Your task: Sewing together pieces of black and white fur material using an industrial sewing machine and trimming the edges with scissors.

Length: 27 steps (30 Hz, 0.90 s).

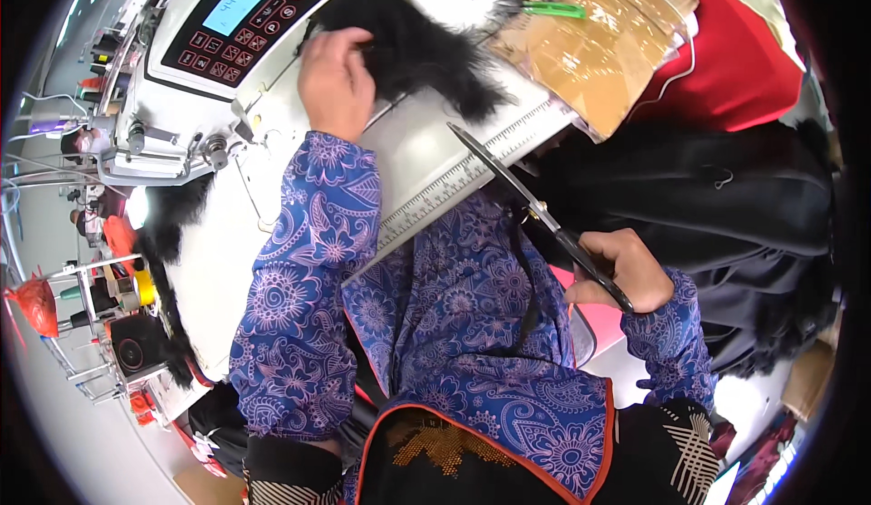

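My left hand (336, 86) is at the left edge of a black fur piece (408, 42), its fingers bent onto the fur beside the sewing machine's panel. The fur lies on the white table, long hairs fanning out at its right end. Lower right, my right hand (626, 269) grips the black handle of a large pair of scissors (508, 176). Their blades look closed, the tip pointing up and left over the table, just short of the fur. Part of the handle is hidden by my fingers.
A white sewing machine (172, 115) with a lit screen stands at upper left. A ruler strip (463, 178) runs along the table's near edge. Upper right are a taped brown package (599, 42), a green-handled tool (553, 9) and red fabric (744, 51). Black fabric (689, 196) is heaped at right.
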### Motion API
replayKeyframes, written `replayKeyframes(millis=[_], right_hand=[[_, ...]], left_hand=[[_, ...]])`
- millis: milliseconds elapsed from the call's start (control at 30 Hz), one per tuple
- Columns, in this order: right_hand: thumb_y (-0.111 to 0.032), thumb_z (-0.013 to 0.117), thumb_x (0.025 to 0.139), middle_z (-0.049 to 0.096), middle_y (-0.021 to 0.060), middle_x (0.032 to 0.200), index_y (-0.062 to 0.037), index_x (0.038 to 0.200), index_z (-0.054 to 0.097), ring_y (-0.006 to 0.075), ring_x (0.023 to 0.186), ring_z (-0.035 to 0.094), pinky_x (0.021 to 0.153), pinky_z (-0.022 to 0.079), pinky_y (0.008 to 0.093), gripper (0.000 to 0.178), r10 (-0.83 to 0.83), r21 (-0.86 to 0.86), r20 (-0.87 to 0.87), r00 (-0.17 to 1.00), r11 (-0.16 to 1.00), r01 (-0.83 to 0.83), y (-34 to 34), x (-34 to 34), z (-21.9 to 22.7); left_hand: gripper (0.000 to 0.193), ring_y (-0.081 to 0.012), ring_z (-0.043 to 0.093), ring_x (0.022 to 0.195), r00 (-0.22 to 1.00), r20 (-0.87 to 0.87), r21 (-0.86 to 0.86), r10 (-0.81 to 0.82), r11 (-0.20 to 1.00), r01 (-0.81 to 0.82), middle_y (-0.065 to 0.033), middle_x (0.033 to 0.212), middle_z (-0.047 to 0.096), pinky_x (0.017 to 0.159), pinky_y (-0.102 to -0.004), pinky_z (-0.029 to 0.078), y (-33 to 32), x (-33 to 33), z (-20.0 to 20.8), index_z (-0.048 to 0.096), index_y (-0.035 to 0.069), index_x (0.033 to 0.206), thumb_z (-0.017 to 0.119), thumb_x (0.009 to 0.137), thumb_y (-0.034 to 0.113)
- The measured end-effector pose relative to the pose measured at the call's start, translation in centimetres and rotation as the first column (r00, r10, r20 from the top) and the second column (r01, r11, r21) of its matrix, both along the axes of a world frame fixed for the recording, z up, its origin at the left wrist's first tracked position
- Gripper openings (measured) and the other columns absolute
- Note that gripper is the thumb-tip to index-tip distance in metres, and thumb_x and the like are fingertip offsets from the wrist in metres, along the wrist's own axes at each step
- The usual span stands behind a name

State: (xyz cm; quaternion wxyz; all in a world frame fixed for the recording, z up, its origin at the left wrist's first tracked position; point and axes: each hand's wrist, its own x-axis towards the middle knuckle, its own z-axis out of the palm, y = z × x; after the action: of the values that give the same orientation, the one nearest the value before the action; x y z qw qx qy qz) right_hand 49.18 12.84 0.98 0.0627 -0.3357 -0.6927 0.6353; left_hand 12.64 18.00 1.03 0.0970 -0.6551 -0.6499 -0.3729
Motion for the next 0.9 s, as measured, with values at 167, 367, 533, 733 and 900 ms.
replayKeyframes(millis=[167, 367, 533, 733, 900], right_hand=[[-0.025, 0.083, 0.070, 0.046, 0.0067, 0.052, 0.0013, 0.068, 0.055, 0.0097, 0.048, 0.041, 0.045, 0.035, 0.0292, 0.038, 0.034, 0.064, -0.040, 0.999, 0.997, -0.031, 0.7, -1.6, -0.5], [-0.013, 0.079, 0.066, 0.054, 0.0061, 0.058, 0.0019, 0.072, 0.056, 0.0105, 0.053, 0.050, 0.051, 0.040, 0.0259, 0.028, 0.112, 0.009, -0.022, 0.993, 0.994, -0.112, 1.3, -4.0, 1.3], [-0.015, 0.080, 0.067, 0.054, 0.0063, 0.056, 0.0014, 0.071, 0.057, 0.0105, 0.053, 0.050, 0.051, 0.040, 0.0263, 0.028, 0.127, 0.018, 0.068, 0.990, 0.992, -0.128, 2.9, -4.6, 1.9], [-0.034, 0.082, 0.066, 0.053, 0.0175, 0.057, 0.0009, 0.068, 0.060, 0.0307, 0.051, 0.050, 0.053, 0.042, 0.0385, 0.041, 0.294, 0.380, 0.232, 0.927, 0.850, -0.365, 6.7, -11.3, 4.6], [-0.036, 0.078, 0.072, 0.045, 0.0044, 0.048, 0.0001, 0.066, 0.057, 0.0166, 0.044, 0.041, 0.046, 0.034, 0.0357, 0.043, 0.102, 0.544, 0.330, 0.938, 0.792, -0.278, 9.9, -15.4, 3.7]], left_hand=[[0.038, -0.0416, 0.056, 0.099, 0.831, -0.138, -0.035, 0.539, 0.836, -0.548, -0.0239, 0.106, 0.061, 0.086, -0.0457, 0.045, 3.9, -7.7, -2.1, 0.059, 0.000, 0.109, 0.063, 0.076, 0.019], [0.016, -0.0266, 0.066, 0.071, 0.634, -0.261, 0.054, 0.728, 0.667, -0.743, -0.0078, 0.072, 0.067, 0.068, -0.0376, 0.052, 5.6, -13.9, -5.4, 0.070, 0.017, 0.087, 0.063, 0.081, 0.030], [0.003, -0.0310, 0.061, 0.078, 0.949, -0.135, 0.090, 0.284, 0.958, -0.274, -0.0140, 0.089, 0.064, 0.069, -0.0368, 0.049, -3.1, -6.1, -3.7, 0.063, 0.006, 0.084, 0.061, 0.081, 0.006], [0.015, -0.0296, 0.058, 0.076, 0.993, -0.055, -0.070, 0.105, 0.992, -0.109, -0.0134, 0.085, 0.061, 0.067, -0.0369, 0.048, -19.6, 2.5, -0.5, 0.061, 0.001, 0.085, 0.064, 0.071, -0.003], [0.016, -0.0304, 0.060, 0.080, 0.970, 0.231, -0.138, 0.077, 0.989, -0.045, -0.0112, 0.087, 0.061, 0.068, -0.0374, 0.050, -23.6, 6.1, -1.3, 0.062, 0.005, 0.086, 0.068, 0.072, 0.002]])
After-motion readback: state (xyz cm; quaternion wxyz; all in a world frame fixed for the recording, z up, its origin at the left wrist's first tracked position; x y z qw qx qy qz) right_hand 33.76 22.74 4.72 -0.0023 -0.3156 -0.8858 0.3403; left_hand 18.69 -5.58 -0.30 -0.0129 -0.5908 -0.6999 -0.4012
